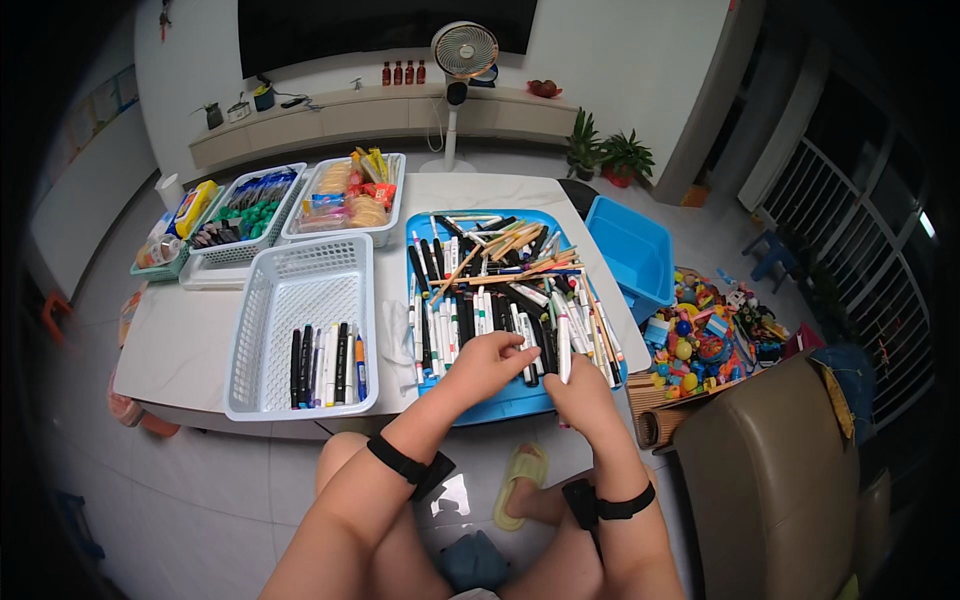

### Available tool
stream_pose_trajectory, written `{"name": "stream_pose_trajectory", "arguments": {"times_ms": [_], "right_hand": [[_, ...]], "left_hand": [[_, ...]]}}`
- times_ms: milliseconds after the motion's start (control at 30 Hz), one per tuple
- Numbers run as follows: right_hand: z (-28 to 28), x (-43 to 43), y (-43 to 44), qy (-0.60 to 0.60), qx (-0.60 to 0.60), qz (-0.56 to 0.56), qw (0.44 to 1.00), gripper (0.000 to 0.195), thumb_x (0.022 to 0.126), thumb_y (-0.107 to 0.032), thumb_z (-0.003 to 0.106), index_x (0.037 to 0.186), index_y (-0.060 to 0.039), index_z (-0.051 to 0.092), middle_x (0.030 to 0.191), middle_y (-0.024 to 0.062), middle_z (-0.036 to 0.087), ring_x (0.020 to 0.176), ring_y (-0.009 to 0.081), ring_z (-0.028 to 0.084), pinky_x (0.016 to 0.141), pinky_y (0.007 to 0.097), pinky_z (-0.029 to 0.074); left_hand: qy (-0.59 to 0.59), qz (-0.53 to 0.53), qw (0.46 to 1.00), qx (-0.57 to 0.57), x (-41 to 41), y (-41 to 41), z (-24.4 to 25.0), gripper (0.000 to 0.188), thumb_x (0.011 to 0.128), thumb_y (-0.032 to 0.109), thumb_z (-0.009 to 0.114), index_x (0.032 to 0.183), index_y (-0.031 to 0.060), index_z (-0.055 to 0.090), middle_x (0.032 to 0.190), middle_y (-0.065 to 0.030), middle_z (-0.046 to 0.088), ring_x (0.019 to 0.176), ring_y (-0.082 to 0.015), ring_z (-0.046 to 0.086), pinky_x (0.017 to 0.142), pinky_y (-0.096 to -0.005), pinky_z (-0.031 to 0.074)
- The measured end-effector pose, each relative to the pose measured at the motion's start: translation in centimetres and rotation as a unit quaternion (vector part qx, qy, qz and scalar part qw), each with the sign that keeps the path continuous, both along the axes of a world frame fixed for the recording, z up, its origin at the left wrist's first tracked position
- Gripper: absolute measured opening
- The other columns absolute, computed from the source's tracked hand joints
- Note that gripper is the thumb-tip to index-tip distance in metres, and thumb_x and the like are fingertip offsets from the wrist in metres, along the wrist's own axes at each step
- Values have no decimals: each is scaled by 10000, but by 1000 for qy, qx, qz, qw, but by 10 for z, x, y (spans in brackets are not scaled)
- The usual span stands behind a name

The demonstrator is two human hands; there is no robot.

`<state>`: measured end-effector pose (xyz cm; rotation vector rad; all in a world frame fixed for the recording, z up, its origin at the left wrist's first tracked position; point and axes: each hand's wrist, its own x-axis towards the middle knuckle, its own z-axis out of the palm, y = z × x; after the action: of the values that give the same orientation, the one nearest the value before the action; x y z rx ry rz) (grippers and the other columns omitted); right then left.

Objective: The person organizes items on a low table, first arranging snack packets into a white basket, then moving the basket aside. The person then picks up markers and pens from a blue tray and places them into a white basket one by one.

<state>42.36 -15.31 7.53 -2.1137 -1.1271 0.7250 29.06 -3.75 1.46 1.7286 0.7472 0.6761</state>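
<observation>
My right hand (581, 390) grips a white marker pen (564, 349), held upright over the near right part of a blue plastic tray (480, 412). Beside it, my left hand (495, 364) hovers above the markers with fingers bent and apart, and nothing shows in it. Many black and white markers lie in the tray, with wooden-handled sticks or brushes (517, 240) piled across the far part. Left of the tray, a white perforated plastic basket (236, 337) holds a row of several markers and pens (330, 367) at its near right. A crumpled white cloth or tissue (397, 337) lies between them.
Baskets of wrapped snacks (356, 195) and of blue and green stationery (247, 210) stand at the table's (172, 337) back left. A blue bin (634, 247) is beyond the right edge, near piled toys (705, 330). A brown sofa (765, 450) stands at the right.
</observation>
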Motion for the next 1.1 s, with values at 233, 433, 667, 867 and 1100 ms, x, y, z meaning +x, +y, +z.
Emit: {"name": "stream_pose_trajectory", "arguments": {"times_ms": [233,433,667,867,1100], "right_hand": [[-34,-40,9,-174,110,90,974,382,834,-246,633,1027,53,494,739,226,641,650,381,655,575,452,514],[-43,-64,24,-70,195,112,972,515,810,-229,689,1172,56,459,918,261,649,833,402,655,712,418,518],[-62,-82,55,454,298,-37,839,296,981,-239,482,1169,-13,512,1015,72,598,882,127,568,697,232,438],[-64,-116,79,583,351,-81,728,336,1020,-280,394,1207,-37,532,1216,69,567,1137,175,541,991,322,429],[-45,-156,92,471,349,112,803,307,1002,-229,469,1201,-6,537,1194,76,570,1126,159,526,1007,297,391]], "left_hand": [[-91,-30,967,-237,6,-14,7,403,909,251,649,1140,-66,559,954,-103,651,843,-140,613,743,-293,506],[-250,51,920,-298,-12,-9,18,166,922,157,618,1018,23,604,858,-63,652,744,-136,624,662,-302,523],[-423,139,867,-223,-42,10,44,209,863,79,705,977,11,543,907,-94,643,804,-184,668,743,-299,560],[-402,165,873,-220,-45,-6,45,188,891,111,675,995,10,555,822,-43,624,714,-124,613,648,-262,515],[-229,230,943,-74,-135,23,64,192,916,160,656,999,-11,626,893,-89,693,780,-137,667,704,-266,534]]}}
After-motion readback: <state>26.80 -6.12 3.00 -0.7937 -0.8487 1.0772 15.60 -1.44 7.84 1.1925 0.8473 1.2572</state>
